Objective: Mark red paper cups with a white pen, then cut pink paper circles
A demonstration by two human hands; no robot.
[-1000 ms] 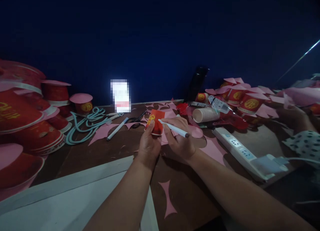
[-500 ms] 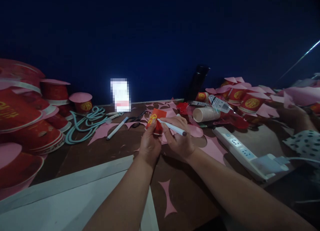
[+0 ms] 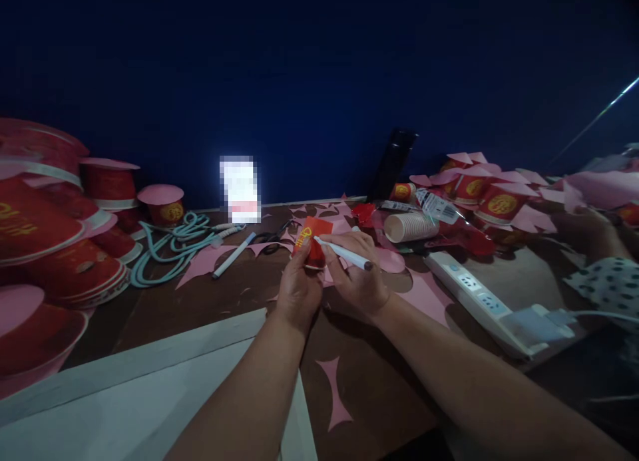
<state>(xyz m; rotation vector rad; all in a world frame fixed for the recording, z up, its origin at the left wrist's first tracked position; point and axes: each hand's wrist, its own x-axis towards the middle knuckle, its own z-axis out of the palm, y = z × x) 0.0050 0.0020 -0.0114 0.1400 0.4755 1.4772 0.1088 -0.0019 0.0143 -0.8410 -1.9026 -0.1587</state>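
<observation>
My left hand [image 3: 299,288] is closed around a small red paper cup [image 3: 315,238] with yellow lettering, thumb on its near side. A pale rim shows at the cup's lower end. My right hand [image 3: 360,275] pinches a white marker pen [image 3: 347,253] with a dark end, its tip at the cup's printed face. The fine detail at the tip is too small to make out. Beneath and behind both hands lie pink paper offcuts [image 3: 429,298]. Left of them rests a second white marker [image 3: 233,255], near dark-handled scissors [image 3: 273,243].
Stacked red cups [image 3: 34,228] stand at left beside a coiled teal cord [image 3: 150,261]. A lit, blurred phone [image 3: 240,189] leans at the back. Rightward are nested paper cups [image 3: 412,227], a power strip [image 3: 482,301] and another person's hand [image 3: 584,235]. A white board [image 3: 140,388] lies front left.
Both hands keep almost the same pose, the marker tip still at the cup. The cup's lettering looks slightly shifted. The rest of the scene appears unchanged.
</observation>
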